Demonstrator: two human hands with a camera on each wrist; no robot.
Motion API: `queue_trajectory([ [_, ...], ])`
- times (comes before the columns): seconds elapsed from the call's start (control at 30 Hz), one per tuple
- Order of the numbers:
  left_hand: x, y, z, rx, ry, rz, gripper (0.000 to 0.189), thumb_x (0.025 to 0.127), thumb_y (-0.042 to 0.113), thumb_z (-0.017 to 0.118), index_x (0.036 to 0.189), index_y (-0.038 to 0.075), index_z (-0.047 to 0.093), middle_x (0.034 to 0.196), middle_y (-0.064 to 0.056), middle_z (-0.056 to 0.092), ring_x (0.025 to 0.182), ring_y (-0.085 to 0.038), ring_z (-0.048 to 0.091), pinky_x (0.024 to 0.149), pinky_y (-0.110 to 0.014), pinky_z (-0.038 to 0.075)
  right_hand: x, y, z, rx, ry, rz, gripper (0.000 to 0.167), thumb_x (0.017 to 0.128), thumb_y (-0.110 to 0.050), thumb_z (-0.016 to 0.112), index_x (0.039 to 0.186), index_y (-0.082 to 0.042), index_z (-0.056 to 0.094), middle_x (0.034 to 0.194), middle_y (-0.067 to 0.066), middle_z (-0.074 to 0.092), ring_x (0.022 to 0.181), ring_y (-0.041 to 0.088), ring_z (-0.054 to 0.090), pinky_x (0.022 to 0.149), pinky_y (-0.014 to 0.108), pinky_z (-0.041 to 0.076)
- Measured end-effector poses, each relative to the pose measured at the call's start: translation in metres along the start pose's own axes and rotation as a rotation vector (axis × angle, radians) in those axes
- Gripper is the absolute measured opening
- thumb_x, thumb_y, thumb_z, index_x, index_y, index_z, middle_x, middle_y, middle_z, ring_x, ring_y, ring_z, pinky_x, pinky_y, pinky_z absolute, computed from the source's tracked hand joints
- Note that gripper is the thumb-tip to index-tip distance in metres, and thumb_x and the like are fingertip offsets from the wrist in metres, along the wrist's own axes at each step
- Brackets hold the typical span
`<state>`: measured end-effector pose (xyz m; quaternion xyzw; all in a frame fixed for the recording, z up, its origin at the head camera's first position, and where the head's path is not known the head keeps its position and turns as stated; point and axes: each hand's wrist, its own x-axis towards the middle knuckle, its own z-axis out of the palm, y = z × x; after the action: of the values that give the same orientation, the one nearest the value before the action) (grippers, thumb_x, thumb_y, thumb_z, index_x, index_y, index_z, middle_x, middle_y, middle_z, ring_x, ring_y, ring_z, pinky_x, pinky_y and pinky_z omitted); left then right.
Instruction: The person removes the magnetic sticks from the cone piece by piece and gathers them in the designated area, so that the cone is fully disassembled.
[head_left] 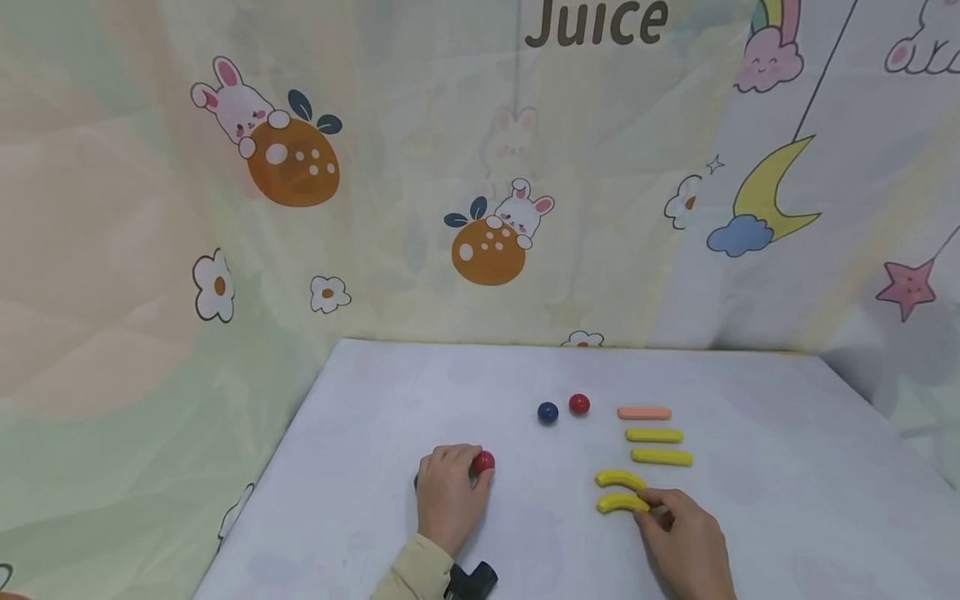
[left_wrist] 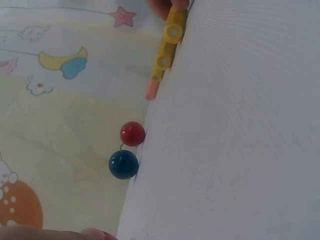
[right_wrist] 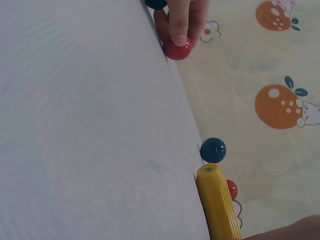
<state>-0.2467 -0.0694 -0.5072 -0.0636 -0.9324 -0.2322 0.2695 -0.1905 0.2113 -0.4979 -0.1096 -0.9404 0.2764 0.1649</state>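
My left hand (head_left: 453, 496) pinches a glossy red ball (head_left: 484, 462) between thumb and fingers on the white table. Half hidden behind that hand is a dark blue ball (right_wrist: 156, 3), its edge showing in the right wrist view. On the right, my right hand (head_left: 688, 537) pinches the right end of a curved yellow rod (head_left: 618, 503) with thumb and forefinger. Just beyond lies a second curved yellow rod (head_left: 618, 478), its right end close by the fingertips. In the right wrist view, the near yellow rod (right_wrist: 217, 200) shows ridged sides and a round grey spot on its end.
Farther back on the table (head_left: 420, 392) are another blue ball (head_left: 547, 412) and another red ball (head_left: 579, 404). Two straight yellow rods (head_left: 654, 435) and an orange-pink rod (head_left: 645, 413) lie in a row right of them. A printed cloth (head_left: 390, 208) hangs behind the table.
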Motion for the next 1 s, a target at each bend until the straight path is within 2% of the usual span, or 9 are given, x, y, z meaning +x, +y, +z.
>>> queue_trajectory([
  [0.13,0.0,0.001,0.0,0.0,0.002,0.007,0.028,0.078,0.028,0.082,0.102,0.015,0.075,0.1,0.0,0.071,0.096,-0.02,0.06,0.087,-0.041,0.044,-0.001,-0.002,-0.004,-0.009,0.006,0.025,0.029,0.077,-0.012,0.08,0.104,-0.009,0.072,0.089,0.002,0.066,0.065,0.014,0.047,0.053,0.024,0.036],
  [0.23,0.0,0.001,0.0,-0.017,0.018,0.044,0.031,0.078,0.028,0.082,0.105,0.015,0.074,0.1,0.001,0.071,0.096,-0.019,0.061,0.086,-0.041,0.045,-0.002,-0.004,-0.007,0.004,0.035,0.033,0.026,0.08,-0.018,0.077,0.104,-0.011,0.072,0.091,0.001,0.065,0.066,0.014,0.047,0.054,0.025,0.036],
  [0.4,0.002,-0.003,-0.002,-0.164,0.073,0.098,0.028,0.083,0.016,0.074,0.111,0.013,0.072,0.103,0.001,0.07,0.1,-0.018,0.063,0.087,-0.041,0.048,-0.005,-0.008,-0.007,0.046,0.081,-0.025,0.015,0.083,-0.018,0.074,0.098,-0.014,0.073,0.085,-0.002,0.063,0.061,0.01,0.045,0.052,0.023,0.035],
  [0.47,0.004,-0.007,-0.003,-0.218,0.105,0.074,0.027,0.082,0.006,0.068,0.108,0.013,0.072,0.103,0.001,0.07,0.101,-0.018,0.063,0.088,-0.042,0.047,-0.006,-0.011,-0.005,0.054,0.094,-0.043,0.012,0.083,-0.016,0.074,0.095,-0.015,0.073,0.083,-0.004,0.062,0.059,0.008,0.043,0.051,0.022,0.035],
  [0.57,0.007,-0.014,-0.005,-0.204,0.139,-0.018,0.028,0.077,-0.001,0.065,0.101,0.011,0.072,0.101,-0.001,0.069,0.096,-0.022,0.062,0.083,-0.043,0.046,-0.008,-0.015,-0.002,0.071,0.112,-0.057,0.009,0.083,-0.013,0.074,0.091,-0.017,0.073,0.081,-0.006,0.06,0.058,0.007,0.042,0.049,0.021,0.035],
  [0.67,0.007,-0.021,-0.006,-0.158,0.101,-0.126,0.024,0.074,-0.001,0.067,0.095,0.009,0.072,0.094,-0.003,0.066,0.087,-0.025,0.057,0.075,-0.04,0.041,-0.01,-0.017,0.001,0.094,0.126,-0.098,0.01,0.082,-0.009,0.075,0.088,-0.017,0.073,0.078,-0.008,0.059,0.057,0.006,0.041,0.049,0.021,0.035],
  [0.77,0.006,-0.023,-0.005,-0.151,0.02,-0.174,0.019,0.076,0.002,0.067,0.092,0.01,0.072,0.09,-0.003,0.062,0.082,-0.023,0.052,0.071,-0.037,0.039,-0.014,-0.018,0.006,0.123,0.124,-0.164,0.013,0.08,-0.006,0.076,0.085,-0.018,0.072,0.075,-0.011,0.056,0.057,0.003,0.041,0.049,0.02,0.036],
  [0.87,0.003,-0.021,-0.001,-0.178,-0.048,-0.146,0.019,0.077,0.004,0.067,0.093,0.014,0.072,0.09,0.001,0.063,0.081,-0.018,0.051,0.072,-0.035,0.04,-0.017,-0.02,0.011,0.16,0.094,-0.233,0.019,0.079,-0.005,0.077,0.083,-0.022,0.071,0.073,-0.017,0.054,0.057,0.001,0.042,0.051,0.019,0.038],
  [1.0,0.0,-0.014,0.004,-0.23,-0.16,-0.038,0.021,0.079,0.009,0.067,0.097,0.019,0.073,0.092,0.008,0.062,0.085,-0.013,0.052,0.075,-0.033,0.041,-0.023,-0.026,0.016,0.21,0.02,-0.265,0.023,0.079,-0.002,0.078,0.083,-0.024,0.07,0.072,-0.02,0.054,0.057,0.0,0.043,0.052,0.019,0.039],
])
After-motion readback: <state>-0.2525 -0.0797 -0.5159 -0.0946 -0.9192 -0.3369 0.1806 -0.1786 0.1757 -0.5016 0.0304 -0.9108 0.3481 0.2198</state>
